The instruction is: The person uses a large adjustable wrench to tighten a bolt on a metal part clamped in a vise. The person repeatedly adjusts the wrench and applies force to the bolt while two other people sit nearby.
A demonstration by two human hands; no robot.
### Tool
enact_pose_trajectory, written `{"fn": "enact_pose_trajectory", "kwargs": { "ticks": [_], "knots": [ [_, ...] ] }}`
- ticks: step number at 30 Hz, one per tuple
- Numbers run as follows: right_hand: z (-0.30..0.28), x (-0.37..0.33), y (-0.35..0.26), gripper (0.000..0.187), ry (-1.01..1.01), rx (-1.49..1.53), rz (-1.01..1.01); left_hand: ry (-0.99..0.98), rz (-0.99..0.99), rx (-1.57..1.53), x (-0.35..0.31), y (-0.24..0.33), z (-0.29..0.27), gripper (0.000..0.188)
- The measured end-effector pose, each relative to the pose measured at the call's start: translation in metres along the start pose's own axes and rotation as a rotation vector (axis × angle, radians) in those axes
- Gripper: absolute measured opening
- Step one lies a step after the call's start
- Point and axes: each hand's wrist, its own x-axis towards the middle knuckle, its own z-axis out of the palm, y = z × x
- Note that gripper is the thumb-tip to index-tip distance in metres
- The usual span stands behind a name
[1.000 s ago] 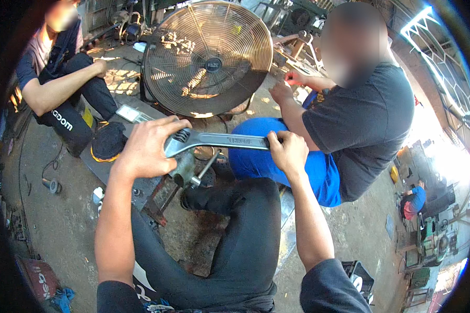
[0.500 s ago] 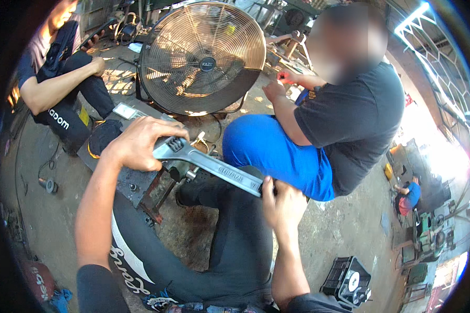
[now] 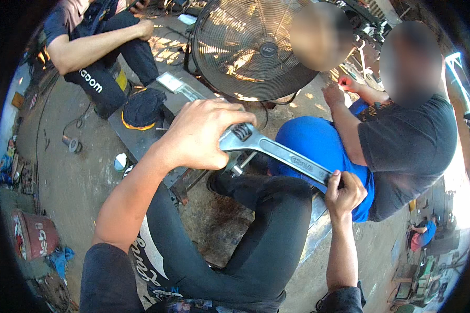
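A large silver adjustable wrench (image 3: 292, 159) is held up slantwise above my knees, its jaw end to the left. My left hand (image 3: 206, 133) wraps over the jaw end, hiding part of the jaws. At the lower right tip of the handle, my right hand (image 3: 345, 193) closes its fingers and thumb round the end. Beneath the wrench, a metal rod with a nut-like end (image 3: 238, 169) shows by the low dark metal bench (image 3: 136, 138). A black cap with a yellow edge (image 3: 143, 108) lies on that bench.
A big round floor fan (image 3: 256, 49) stands ahead. Close on my right sits a person in blue trousers (image 3: 318, 143); another person (image 3: 96, 49) sits at the far left. A small white-topped can (image 3: 121, 161) and a reddish bucket (image 3: 36, 235) stand on the left.
My view has swung left, so the surroundings sit farther right. Both hands still hold the wrench at its two ends.
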Motion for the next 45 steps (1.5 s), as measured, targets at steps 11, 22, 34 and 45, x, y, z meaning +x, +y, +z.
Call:
{"fn": "enact_pose_trajectory", "kwargs": {
  "ticks": [11, 22, 34, 45],
  "knots": [
    [0.249, 0.255, 0.039, 0.023, -0.075, 0.372, -0.618, 0.306, -0.614, 0.233, 0.023, 0.02, 0.025, 0.069],
    [0.246, 0.234, 0.018, 0.029, -0.212, 0.481, -0.398, 0.263, -0.553, 0.343, 0.027, 0.018, 0.016, 0.073],
    [-0.015, 0.034, -0.008, 0.042, -0.403, 0.027, 0.19, -0.084, 0.028, -0.049, 0.007, -0.01, -0.013, 0.074],
    [-0.033, 0.048, 0.024, 0.062, -2.071, 1.417, 0.775, 0.266, 0.087, 0.084, -0.018, 0.004, 0.004, 0.049]
  ]
}}
